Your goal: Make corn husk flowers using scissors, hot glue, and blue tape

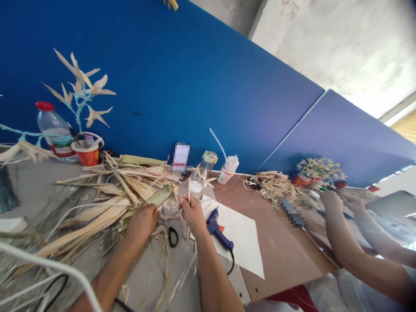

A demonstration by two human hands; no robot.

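Observation:
My left hand (pixel 144 223) is closed over the heap of dry corn husks (pixel 104 210). Its fingertips meet the lower edge of a pale green corn husk (pixel 160 196) and appear to pinch it. Beside it, my right hand (pixel 194 212) pinches a thin pale stem (pixel 189 190) held nearly upright. Behind that stem is a husk flower (pixel 203 177), near a clear cup with white contents. Black-handled scissors (pixel 173 237) lie below, between my forearms. To the right of my right hand, a blue glue gun (pixel 217 229) rests on white paper (pixel 247 242).
A phone (pixel 181 157), a lidded jar (pixel 208 160) and a paper cup (pixel 228 169) line the blue partition. At left stand a red-capped bottle (pixel 60 134) and a pot (pixel 87 151) of husk flowers. Another person's arms (pixel 341 229) work at right. A white cable crosses the lower left.

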